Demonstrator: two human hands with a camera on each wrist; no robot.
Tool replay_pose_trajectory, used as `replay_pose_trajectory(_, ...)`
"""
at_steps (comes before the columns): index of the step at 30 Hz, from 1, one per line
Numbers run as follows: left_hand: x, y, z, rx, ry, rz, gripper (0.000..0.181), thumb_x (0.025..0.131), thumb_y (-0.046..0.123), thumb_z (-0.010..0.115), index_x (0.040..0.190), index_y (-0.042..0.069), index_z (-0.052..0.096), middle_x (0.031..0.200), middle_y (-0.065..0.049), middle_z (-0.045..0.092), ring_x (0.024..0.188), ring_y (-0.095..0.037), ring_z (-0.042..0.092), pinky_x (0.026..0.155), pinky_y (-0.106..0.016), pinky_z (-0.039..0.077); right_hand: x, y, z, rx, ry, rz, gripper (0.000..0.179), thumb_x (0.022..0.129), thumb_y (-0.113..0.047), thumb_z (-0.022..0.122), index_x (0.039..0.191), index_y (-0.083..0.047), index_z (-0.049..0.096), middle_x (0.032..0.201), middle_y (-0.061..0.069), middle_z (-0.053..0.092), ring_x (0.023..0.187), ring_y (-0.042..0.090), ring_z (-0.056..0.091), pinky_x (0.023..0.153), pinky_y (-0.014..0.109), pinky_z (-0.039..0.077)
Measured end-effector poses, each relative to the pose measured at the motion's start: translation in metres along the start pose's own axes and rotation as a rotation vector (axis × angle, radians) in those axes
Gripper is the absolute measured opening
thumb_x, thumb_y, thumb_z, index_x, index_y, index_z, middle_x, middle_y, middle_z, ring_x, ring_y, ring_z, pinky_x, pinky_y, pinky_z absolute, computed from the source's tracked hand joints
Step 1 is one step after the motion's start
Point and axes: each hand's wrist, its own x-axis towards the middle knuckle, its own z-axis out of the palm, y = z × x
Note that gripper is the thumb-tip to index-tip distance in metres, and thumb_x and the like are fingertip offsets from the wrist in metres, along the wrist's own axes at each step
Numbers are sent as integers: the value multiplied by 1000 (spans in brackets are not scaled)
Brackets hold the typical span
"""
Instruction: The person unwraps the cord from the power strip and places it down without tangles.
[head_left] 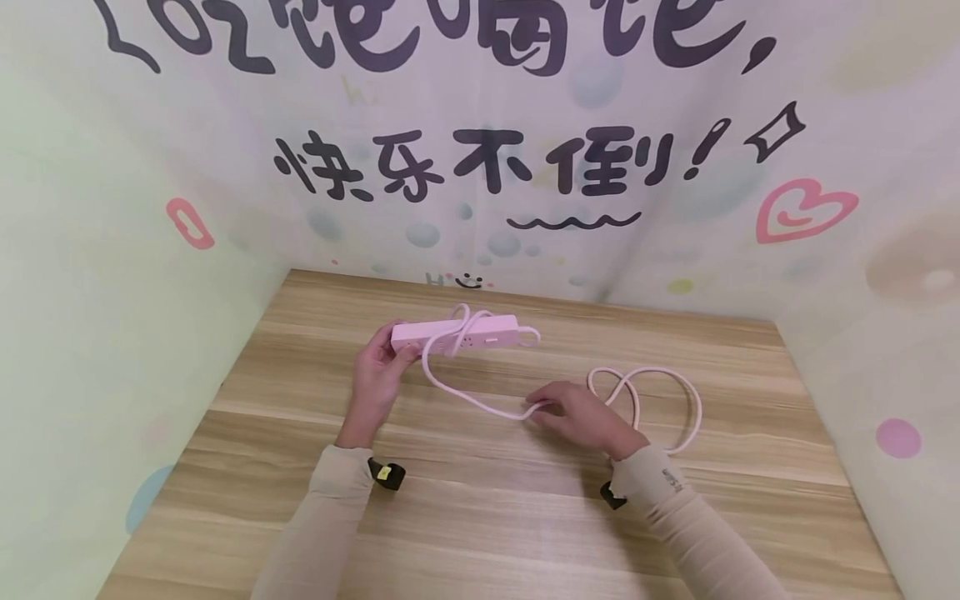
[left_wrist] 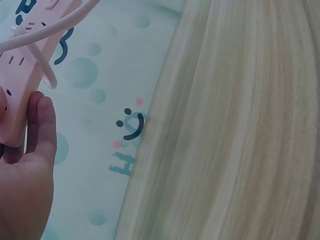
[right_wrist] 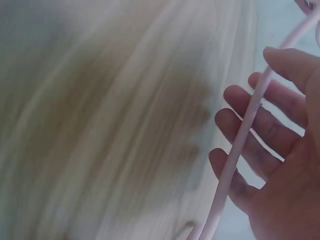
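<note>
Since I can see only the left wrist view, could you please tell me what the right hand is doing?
Observer: In the head view, the right hand holds the cord.
Operator: Thank you; is there more cord past that hand?
Observer: Yes, more of it lies in loops on the table, to the right of that hand.
Operator: And what is at the end of the strip away from the left hand, which my view cuts off?
Observer: The cord bends in a small loop there.
</note>
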Motion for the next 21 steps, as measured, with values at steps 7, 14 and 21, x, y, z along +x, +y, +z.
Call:
replay_pose_trajectory(7,1,1,1,-16,10,-3,43,94,-5,66,135,-9,53,107,6,66,99,-7,64,87,-19,60,-1,-26,5,-48,-3,-109,19,92,-22,74,111,-17,76,102,-7,77,95,9,70,89,35,59)
replay_pose_trajectory(14,1,1,-1,-19,14,-8,45,95,-8,64,137,-11,50,108,5,65,100,-5,64,88,-19,60,-2,-49,1,25,39,-149,18,99,-28,67,107,-14,77,97,-8,76,88,4,66,82,31,58)
replay_pose_trajectory(21,0,1,-2,10,11,-9,44,95,-6,65,137,-10,52,108,5,65,100,-5,64,90,-22,60,-11,-58,-1,126,103,-112,12,102,-28,63,103,-21,72,94,-5,74,83,1,62,73,22,54)
